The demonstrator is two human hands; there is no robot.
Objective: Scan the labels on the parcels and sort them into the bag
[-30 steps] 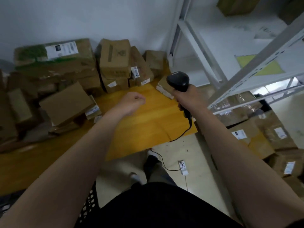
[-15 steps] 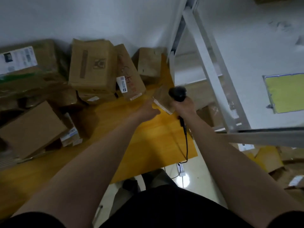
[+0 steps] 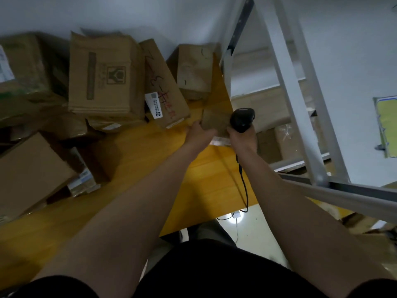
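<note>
Scanning step here: the right hand (image 3: 242, 139) is wrapped round the grip of the black scanner (image 3: 242, 119), head up just beside the small parcel (image 3: 213, 122) at the far right edge of the yellow surface (image 3: 193, 179). The left hand (image 3: 198, 135) is on that parcel's near-left edge, thumb lying across it. Whether the fingers have closed on it, I can't tell. A pale label strip (image 3: 219, 141) shows along the parcel's near side, tucked between the two hands.

Next move, by my reading: get a firm hold, tilt the label toward the scanner head, then carry the parcel off. No bag is in view, so that calls for a turn.

Around them: more cartons piled at the back and left, one leaning box (image 3: 165, 87) with red writing, a grey shelf frame (image 3: 296, 100) on the right, white wall, pale floor (image 3: 253, 224) below.
</note>
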